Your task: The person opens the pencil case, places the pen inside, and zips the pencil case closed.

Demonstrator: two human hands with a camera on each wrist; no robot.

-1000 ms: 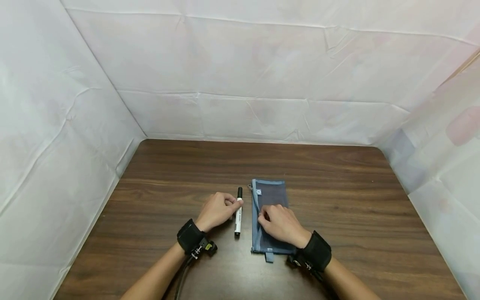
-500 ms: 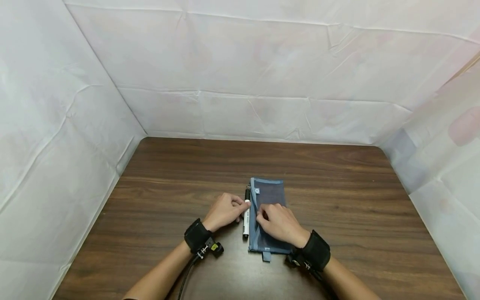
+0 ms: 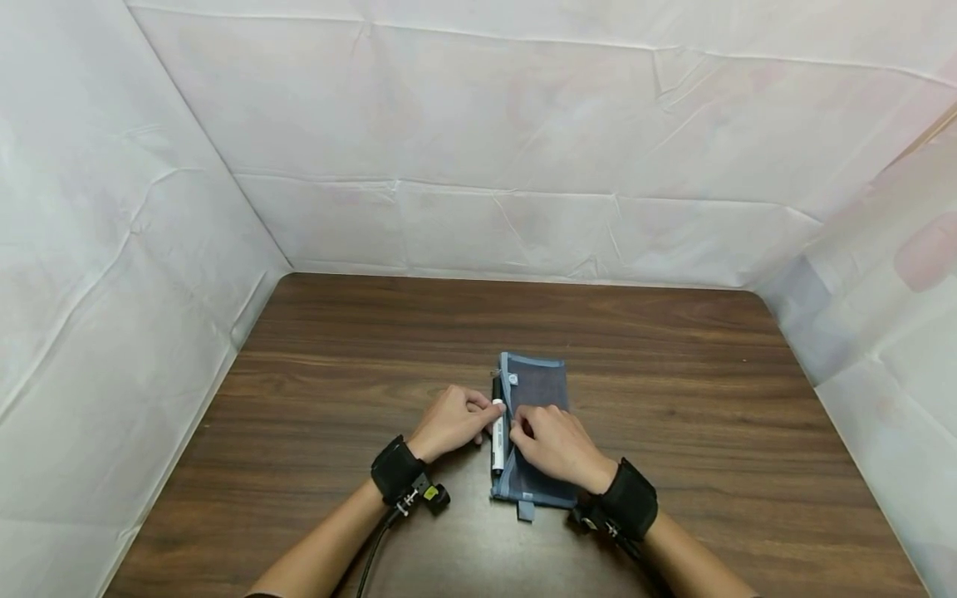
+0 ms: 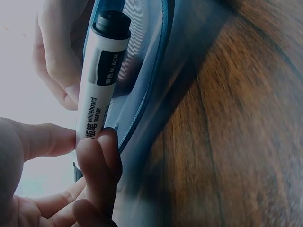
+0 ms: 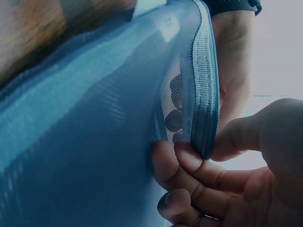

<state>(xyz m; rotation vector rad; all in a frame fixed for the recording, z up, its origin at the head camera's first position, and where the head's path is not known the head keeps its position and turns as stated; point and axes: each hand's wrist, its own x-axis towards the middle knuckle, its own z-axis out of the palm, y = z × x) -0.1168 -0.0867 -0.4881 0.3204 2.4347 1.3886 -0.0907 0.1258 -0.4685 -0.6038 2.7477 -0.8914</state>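
Head view, left hand (image 3: 454, 421) pinching partly hidden marker (image 3: 498, 448), right hand (image 3: 562, 442) pinching partly covered pouch (image 3: 542, 384)

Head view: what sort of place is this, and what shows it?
Probably a recording booth: white sheeting lines three sides of a wood-grain table, and there are strapped-on wrist cameras.

Some print on marker (image 4: 102, 71) hidden behind left hand (image 3: 452, 422) in left wrist cam. From head cam, right hand (image 3: 557, 444) covers chunk of pouch (image 3: 544, 386), label (image 3: 512, 379) way too tiny to read, forearms (image 3: 321, 544) chopped at bottom edge.
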